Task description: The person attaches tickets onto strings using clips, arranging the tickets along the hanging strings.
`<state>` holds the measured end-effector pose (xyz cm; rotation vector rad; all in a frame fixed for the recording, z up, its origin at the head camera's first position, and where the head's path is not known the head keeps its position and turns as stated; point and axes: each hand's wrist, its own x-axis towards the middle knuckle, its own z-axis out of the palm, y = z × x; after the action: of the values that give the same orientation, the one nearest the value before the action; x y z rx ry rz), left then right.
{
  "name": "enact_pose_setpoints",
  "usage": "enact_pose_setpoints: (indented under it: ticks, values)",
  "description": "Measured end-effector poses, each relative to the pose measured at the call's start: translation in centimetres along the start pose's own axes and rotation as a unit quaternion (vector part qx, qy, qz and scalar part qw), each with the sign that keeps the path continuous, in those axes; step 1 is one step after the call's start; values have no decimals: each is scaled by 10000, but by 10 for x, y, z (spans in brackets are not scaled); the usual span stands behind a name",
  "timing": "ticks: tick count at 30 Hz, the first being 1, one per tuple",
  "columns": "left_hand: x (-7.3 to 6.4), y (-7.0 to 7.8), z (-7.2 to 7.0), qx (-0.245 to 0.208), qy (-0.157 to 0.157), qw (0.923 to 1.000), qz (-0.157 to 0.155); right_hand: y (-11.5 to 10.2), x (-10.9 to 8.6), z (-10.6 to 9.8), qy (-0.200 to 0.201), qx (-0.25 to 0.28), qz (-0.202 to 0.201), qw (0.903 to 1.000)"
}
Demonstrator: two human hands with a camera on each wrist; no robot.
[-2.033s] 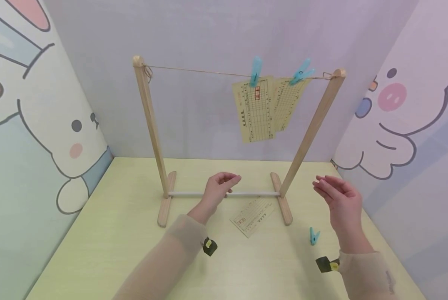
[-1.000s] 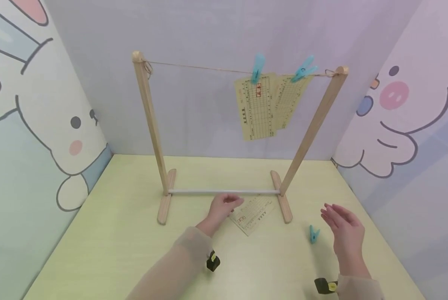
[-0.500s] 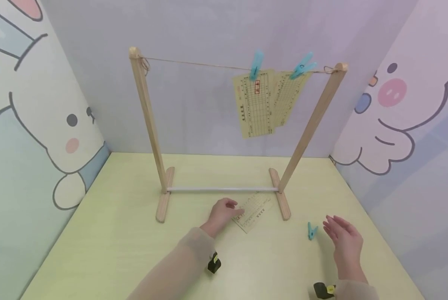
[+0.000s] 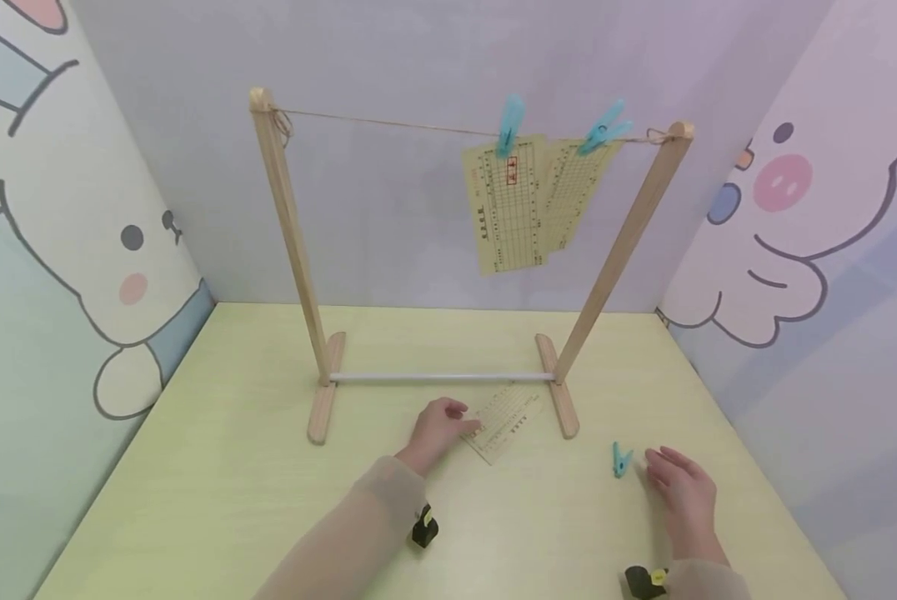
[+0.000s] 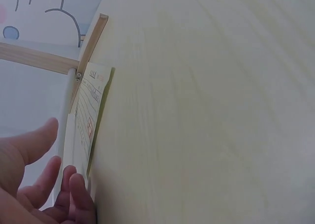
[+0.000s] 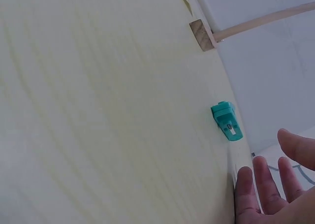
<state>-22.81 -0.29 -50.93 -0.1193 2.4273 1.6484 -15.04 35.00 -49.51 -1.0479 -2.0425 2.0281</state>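
Head view: left grip [image 4: 439,427] spread, thumb apart from fingers, at near-left edge of loose slip [image 4: 504,422], flat on table [image 4: 231,467]; can't tell if I touch it. Right grip [image 4: 684,490] holds nothing, fingers extended, just beside loose clip [image 4: 621,460]. Two clipped slips [image 4: 508,218] hang from string [image 4: 381,122]. Printed grids, red-boxed characters; too small to read.

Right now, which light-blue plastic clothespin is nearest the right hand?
The light-blue clothespin lying on the pale yellow table, beside the right hand; the other two light-blue clothespins clip printed yellow paper slips to the thin brown string.
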Motion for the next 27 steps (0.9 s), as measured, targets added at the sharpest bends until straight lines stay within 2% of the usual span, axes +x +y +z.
enact_pose_setpoints:
  ticks: [7,11,14,18,23,27]
  values:
    - [2,-1,2,444,-7,9987,-235,-2,3,2,-170,-438,-98,9988]
    - [1,1,2,769,-93,9967,-244,-5,6,6,-336,-947,-209,9947]
    - [0,3,3,1022,-133,9945,-208,-8,8,8,-569,-1658,-254,9842]
    - [-1,4,4,1304,-158,9912,-156,-12,12,11,-848,-2573,-233,9623]
    - [-1,4,4,1478,-150,9889,-62,-12,17,13,-993,-3136,-266,9440]
    - [-2,5,3,1577,-117,9874,-37,-11,19,16,-982,-3393,-372,9348]
